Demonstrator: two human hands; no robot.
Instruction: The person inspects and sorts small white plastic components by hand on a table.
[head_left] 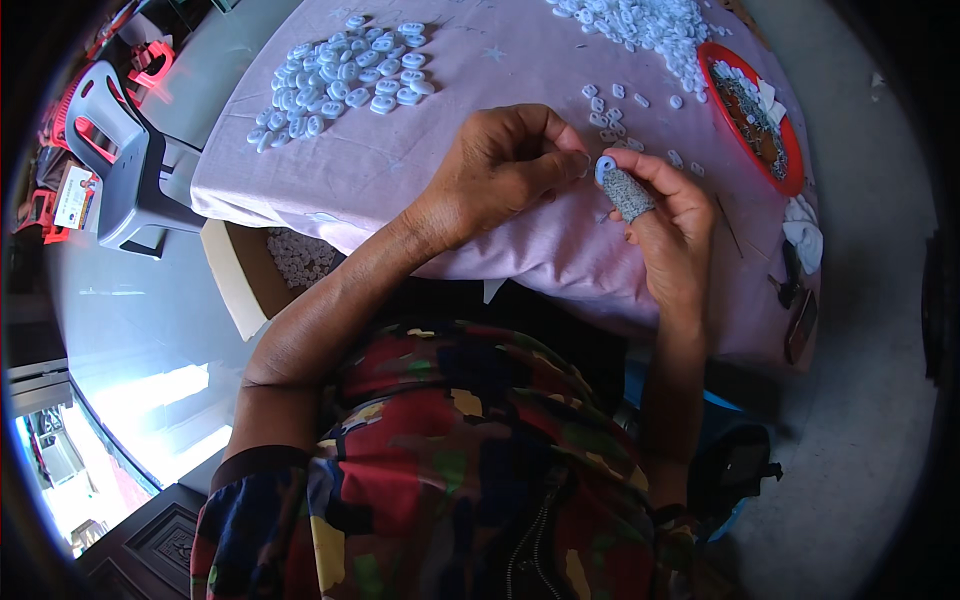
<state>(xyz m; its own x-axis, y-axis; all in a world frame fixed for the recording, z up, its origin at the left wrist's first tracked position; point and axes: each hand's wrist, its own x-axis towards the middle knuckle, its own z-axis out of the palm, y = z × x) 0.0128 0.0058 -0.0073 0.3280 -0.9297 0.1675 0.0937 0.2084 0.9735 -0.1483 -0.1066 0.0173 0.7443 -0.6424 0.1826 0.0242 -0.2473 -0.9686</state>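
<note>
Desk (490,90), draped in pink cloth (590,285), bears a cluster of pale oval pieces (350,75) at far left and a heap of small white pieces (640,30) at far right. Beside it stands a cardboard box (236,278); a red tray (794,150) lies rightward. Of the hands, the left hand (490,170) pinches, contents unclear; the right hand (675,225), its thumb in a grey sleeve (632,198), grasps a small pale piece (606,167) near the left fingertips, above the desk's near side.

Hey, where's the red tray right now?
In the head view, the red tray sits toward the upper right of the pink cloth, right of and below the big white heap, beyond the right hand.
</note>
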